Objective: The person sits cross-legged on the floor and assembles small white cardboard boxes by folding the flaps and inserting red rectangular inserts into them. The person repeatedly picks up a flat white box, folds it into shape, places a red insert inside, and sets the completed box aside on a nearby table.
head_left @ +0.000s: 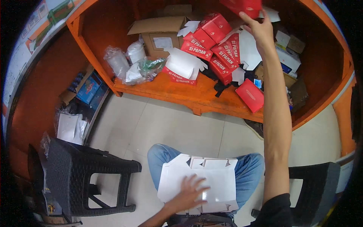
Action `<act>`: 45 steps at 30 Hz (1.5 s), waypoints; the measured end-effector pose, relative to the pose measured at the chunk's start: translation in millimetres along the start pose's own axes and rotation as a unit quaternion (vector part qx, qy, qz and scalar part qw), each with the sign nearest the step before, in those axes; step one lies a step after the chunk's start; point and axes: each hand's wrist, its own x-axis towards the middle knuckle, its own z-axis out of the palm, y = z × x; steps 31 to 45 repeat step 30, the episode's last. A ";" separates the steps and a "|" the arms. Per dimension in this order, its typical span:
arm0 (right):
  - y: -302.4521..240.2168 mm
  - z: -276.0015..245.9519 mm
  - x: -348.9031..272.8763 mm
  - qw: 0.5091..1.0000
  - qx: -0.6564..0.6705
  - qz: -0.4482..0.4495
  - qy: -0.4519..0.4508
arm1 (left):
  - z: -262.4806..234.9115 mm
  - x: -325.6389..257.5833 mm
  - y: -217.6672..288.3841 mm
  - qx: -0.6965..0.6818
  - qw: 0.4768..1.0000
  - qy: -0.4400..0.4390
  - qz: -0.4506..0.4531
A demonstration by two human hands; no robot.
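Note:
My left hand (190,193) lies with fingers spread on a stack of white unfolded carton blanks (217,179) across my lap. The blanks have cut flaps and notches along their edges. My right hand (260,31) reaches far forward into the orange shelf, thumb and fingers closed on a red box (245,5), which is smeared by motion and partly cut off by the top of the view. Below that hand, several folded red boxes (227,53) are heaped on the shelf, some with white flaps sticking out. Another red box (250,95) sits at the shelf's front edge.
On the orange shelf (159,85) stand an open brown carton (160,43) and plastic-wrapped cups (117,62). Small boxes (289,56) crowd its right side. A black stool (72,178) stands to my left, another (315,185) to my right. Tiled floor (174,121) lies between.

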 end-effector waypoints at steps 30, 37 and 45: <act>129.4 69.1 -164.1 0.960 -0.211 -0.167 -0.084 | 10.9 34.4 20.9 -0.345 0.924 -0.118 -0.120; 129.4 69.1 -164.1 0.960 -0.211 -0.167 -0.084 | 10.9 34.4 20.9 -0.345 0.924 -0.118 -0.120; 129.4 69.1 -164.1 0.960 -0.211 -0.167 -0.084 | 10.9 34.4 20.9 -0.345 0.924 -0.118 -0.120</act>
